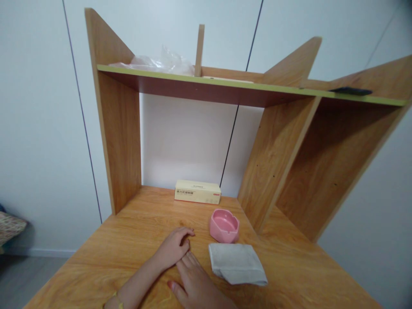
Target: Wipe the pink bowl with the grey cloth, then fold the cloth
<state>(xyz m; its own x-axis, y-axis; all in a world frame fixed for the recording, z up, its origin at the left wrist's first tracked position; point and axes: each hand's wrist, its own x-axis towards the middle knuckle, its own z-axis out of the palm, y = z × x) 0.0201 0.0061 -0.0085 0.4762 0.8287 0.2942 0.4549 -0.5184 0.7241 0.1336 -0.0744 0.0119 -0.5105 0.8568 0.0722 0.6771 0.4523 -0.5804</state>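
My left hand (175, 246) rests on the wooden desktop, its fingers loosely bent and its thumb apart, holding nothing. Just below it, my right hand (197, 279) lies flat with its fingers stretched out, and its fingertips meet the left hand near the thumb. To the right of my right hand is a folded grey cloth (237, 262), which neither hand touches. Behind the cloth stands a pink faceted ashtray (224, 234) with notches in its rim. A long cream cling film box (197, 192) sits farther back on the desk.
The wooden desk (138, 234) carries a hutch with upright panels (120, 141) and an overhead shelf (231, 88). Up there lie a clear plastic bag (161, 63) and a dark flat item (350, 91). A patterned fabric edge (11, 227) shows at far left.
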